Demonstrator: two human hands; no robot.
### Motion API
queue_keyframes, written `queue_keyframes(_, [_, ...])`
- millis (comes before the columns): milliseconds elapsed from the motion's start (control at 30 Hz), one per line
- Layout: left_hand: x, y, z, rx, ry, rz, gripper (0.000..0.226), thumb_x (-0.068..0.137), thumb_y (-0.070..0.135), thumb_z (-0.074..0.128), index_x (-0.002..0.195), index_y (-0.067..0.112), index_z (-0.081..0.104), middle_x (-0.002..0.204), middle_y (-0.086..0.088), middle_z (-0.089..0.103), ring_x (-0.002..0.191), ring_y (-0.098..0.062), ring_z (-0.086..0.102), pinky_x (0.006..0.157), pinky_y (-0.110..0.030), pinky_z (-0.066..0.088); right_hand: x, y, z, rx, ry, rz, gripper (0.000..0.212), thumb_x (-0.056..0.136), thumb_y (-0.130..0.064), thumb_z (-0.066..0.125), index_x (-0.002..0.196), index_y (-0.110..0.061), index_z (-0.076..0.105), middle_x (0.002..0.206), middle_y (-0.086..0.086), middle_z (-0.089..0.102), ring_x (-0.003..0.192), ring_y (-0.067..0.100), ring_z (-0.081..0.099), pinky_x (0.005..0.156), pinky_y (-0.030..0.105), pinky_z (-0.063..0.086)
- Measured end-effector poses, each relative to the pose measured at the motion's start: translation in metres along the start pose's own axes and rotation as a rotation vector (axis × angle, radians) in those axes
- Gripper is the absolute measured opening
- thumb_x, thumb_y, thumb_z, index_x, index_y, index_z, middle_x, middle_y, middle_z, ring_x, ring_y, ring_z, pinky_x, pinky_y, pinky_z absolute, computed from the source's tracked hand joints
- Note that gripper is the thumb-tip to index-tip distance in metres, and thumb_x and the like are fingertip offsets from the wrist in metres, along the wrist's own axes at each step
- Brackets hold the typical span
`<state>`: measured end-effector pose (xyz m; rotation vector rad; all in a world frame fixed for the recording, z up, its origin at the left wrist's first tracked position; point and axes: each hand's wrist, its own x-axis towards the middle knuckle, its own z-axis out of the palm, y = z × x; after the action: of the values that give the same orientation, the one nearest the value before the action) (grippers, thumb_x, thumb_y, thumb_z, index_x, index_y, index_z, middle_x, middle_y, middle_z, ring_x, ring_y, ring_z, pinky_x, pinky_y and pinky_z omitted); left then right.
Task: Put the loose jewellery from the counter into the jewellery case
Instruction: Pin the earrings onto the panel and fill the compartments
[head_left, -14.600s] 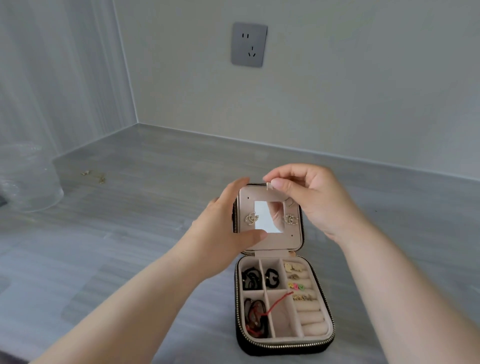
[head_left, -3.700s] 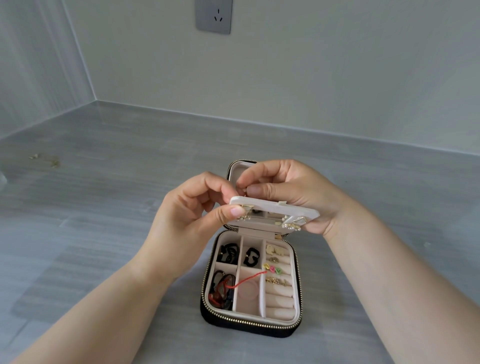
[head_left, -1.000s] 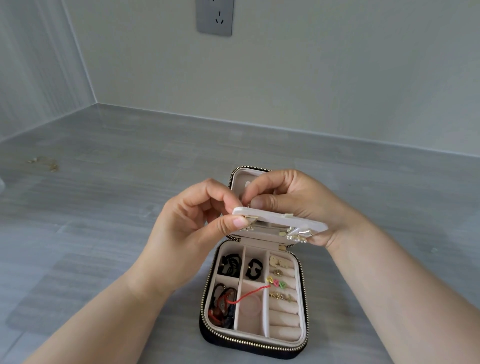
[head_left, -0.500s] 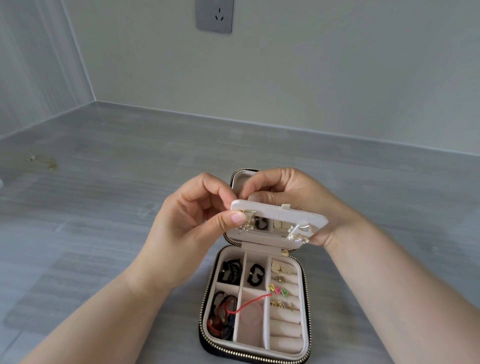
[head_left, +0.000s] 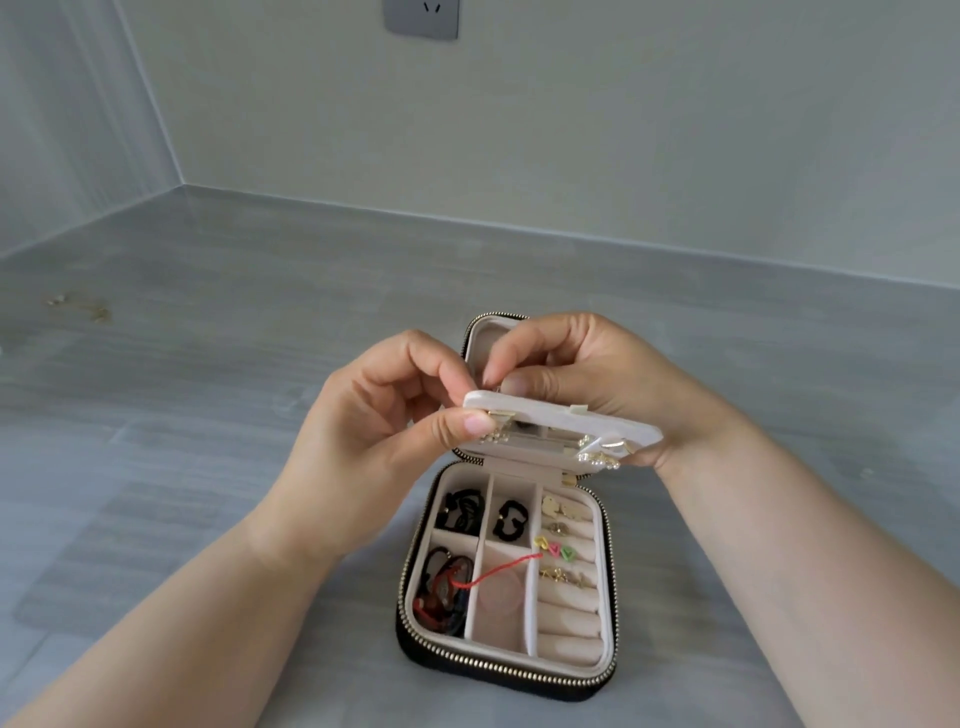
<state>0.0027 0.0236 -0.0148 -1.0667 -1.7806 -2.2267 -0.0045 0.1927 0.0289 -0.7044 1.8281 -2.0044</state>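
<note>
A black zip jewellery case (head_left: 608, 582) lies open on the grey counter, its beige tray holding black hair ties, a red cord and small gold and coloured earrings. Above the tray a beige mirror panel (head_left: 561, 418) is tipped forward from the lid. My left hand (head_left: 374, 431) pinches the panel's left corner, thumb under it beside a gold earring (head_left: 496, 434). My right hand (head_left: 592, 379) grips the panel's far edge and right end, fingertips pressed at its back. Another pearl and gold earring (head_left: 602, 457) hangs at the panel's right.
A few small gold pieces of jewellery (head_left: 78, 306) lie on the counter at the far left. The walls meet in a corner behind, with a grey socket (head_left: 421, 18) high on the back wall.
The mirror panel has tipped further forward, closer to level, so its mirror shows less. Both hands have kept their hold on it with only small finger shifts.
</note>
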Motion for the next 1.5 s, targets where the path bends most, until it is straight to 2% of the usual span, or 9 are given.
queue_keyframes(167, [-0.001,0.002,-0.001,0.038,-0.014,0.0,0.014,0.067,0.029,0.076,0.073,0.025,0.063,0.072,0.01,0.061,0.069,-0.01,0.056,0.068,-0.024,0.046,-0.002,0.0,0.0,-0.033,-0.029,-0.012,0.01,0.054,-0.02,0.068,0.062,-0.021,0.074,0.063,-0.01,0.066,0.06,0.002,0.062,0.06,0.015,0.049])
queue_keyframes(300, [-0.003,0.002,-0.001,0.093,-0.007,-0.001,0.015,0.067,0.03,0.077,0.072,0.024,0.063,0.073,0.006,0.062,0.071,-0.022,0.055,0.066,-0.05,0.043,-0.005,0.002,0.001,-0.01,-0.011,-0.012,0.011,0.048,-0.018,0.067,0.057,-0.02,0.074,0.061,-0.008,0.068,0.057,0.002,0.064,0.055,0.013,0.05])
queue_keyframes(367, [-0.003,0.001,-0.001,0.115,-0.004,0.002,0.015,0.067,0.031,0.077,0.071,0.024,0.063,0.072,0.007,0.062,0.07,-0.026,0.053,0.066,-0.057,0.04,-0.005,0.005,-0.001,0.01,-0.016,0.003,0.013,0.048,-0.017,0.068,0.059,-0.02,0.074,0.062,-0.007,0.069,0.057,0.002,0.065,0.055,0.014,0.05])
queue_keyframes(467, [-0.003,0.001,-0.002,0.145,-0.016,0.02,0.014,0.068,0.031,0.075,0.072,0.026,0.063,0.072,0.012,0.061,0.068,-0.023,0.051,0.065,-0.054,0.038,-0.004,0.007,-0.003,0.038,-0.031,0.024,0.018,0.048,-0.014,0.068,0.064,-0.019,0.074,0.062,-0.005,0.07,0.055,0.004,0.065,0.053,0.014,0.05])
queue_keyframes(600, [-0.003,0.0,-0.002,0.15,-0.014,0.017,0.015,0.069,0.03,0.075,0.07,0.022,0.062,0.072,0.009,0.061,0.069,-0.034,0.049,0.068,-0.055,0.039,-0.004,0.009,-0.003,0.051,0.005,0.029,0.014,0.045,-0.013,0.068,0.056,-0.019,0.073,0.06,-0.004,0.069,0.055,0.005,0.065,0.054,0.015,0.051])
queue_keyframes(767, [-0.004,0.002,0.0,0.173,-0.036,0.01,0.013,0.073,0.031,0.072,0.075,0.021,0.064,0.074,0.011,0.063,0.069,-0.02,0.054,0.067,-0.046,0.041,-0.003,0.01,-0.003,0.056,-0.021,0.025,0.011,0.048,-0.014,0.069,0.056,-0.021,0.072,0.067,-0.003,0.067,0.063,0.01,0.063,0.062,0.018,0.051])
queue_keyframes(1033, [-0.005,0.002,0.0,0.205,-0.022,0.02,0.012,0.075,0.035,0.07,0.075,0.023,0.066,0.075,0.007,0.067,0.07,-0.03,0.058,0.068,-0.059,0.042,-0.003,0.006,0.0,0.089,-0.025,0.07,0.012,0.047,-0.011,0.069,0.055,-0.019,0.072,0.062,-0.002,0.065,0.058,0.009,0.062,0.056,0.017,0.05])
queue_keyframes(1333, [-0.005,0.002,0.001,0.209,0.015,0.012,0.011,0.074,0.039,0.07,0.076,0.029,0.067,0.073,0.01,0.066,0.068,-0.023,0.057,0.066,-0.053,0.043,-0.002,0.003,0.001,0.065,-0.004,0.094,0.011,0.046,-0.01,0.069,0.054,-0.017,0.072,0.063,-0.002,0.066,0.058,0.009,0.063,0.055,0.017,0.05])
queue_keyframes(1500, [-0.005,0.0,0.0,0.196,0.014,0.001,0.011,0.074,0.037,0.071,0.076,0.027,0.067,0.073,0.004,0.067,0.07,-0.031,0.059,0.067,-0.058,0.044,-0.003,0.0,0.0,0.03,-0.003,0.119,0.01,0.045,-0.011,0.07,0.054,-0.017,0.071,0.064,-0.002,0.065,0.058,0.01,0.062,0.054,0.017,0.049])
